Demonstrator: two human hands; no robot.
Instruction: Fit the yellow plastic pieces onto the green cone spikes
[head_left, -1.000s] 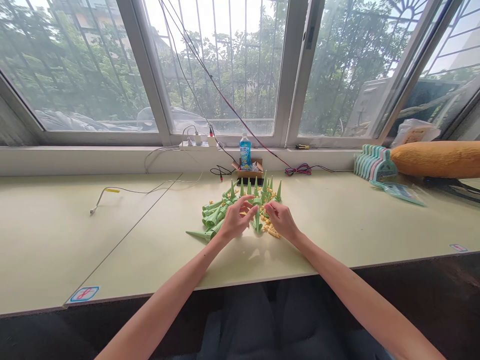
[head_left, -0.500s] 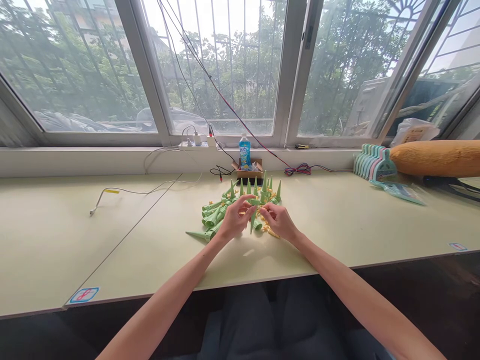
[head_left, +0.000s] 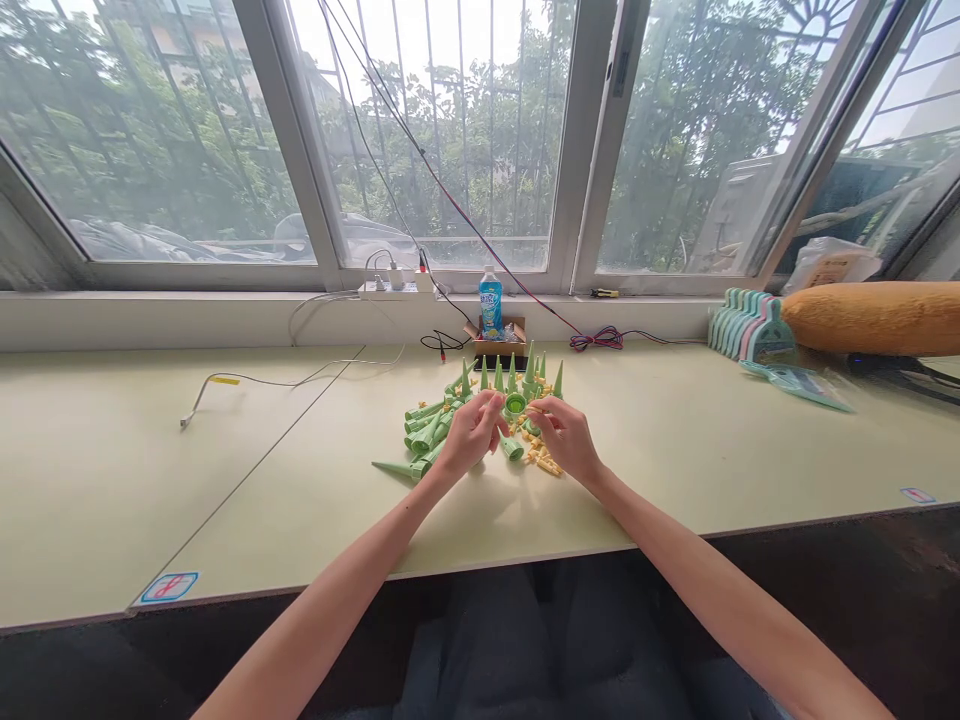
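Note:
My left hand [head_left: 471, 432] is closed on a green cone part [head_left: 515, 404], whose round open end faces me. To its right my right hand [head_left: 561, 432] pinches a small yellow piece [head_left: 533, 410] close to the cone's rim. Several green cones [head_left: 484, 376] stand upright behind my hands. More green cones [head_left: 424, 430] lie in a pile to the left, and one lies below the held part. Small yellow pieces [head_left: 544, 460] are scattered beneath my right hand.
A blue bottle [head_left: 490, 305] stands at a small cardboard box [head_left: 499, 348] by the window. Cables [head_left: 600, 340] lie along the back of the table [head_left: 712, 440]. Teal plastic items [head_left: 761, 325] and a large orange-brown roll [head_left: 870, 317] are at the right.
The green part in my left hand has turned from pointing downward to showing its round open end. My right hand has shifted slightly right, apart from my left hand.

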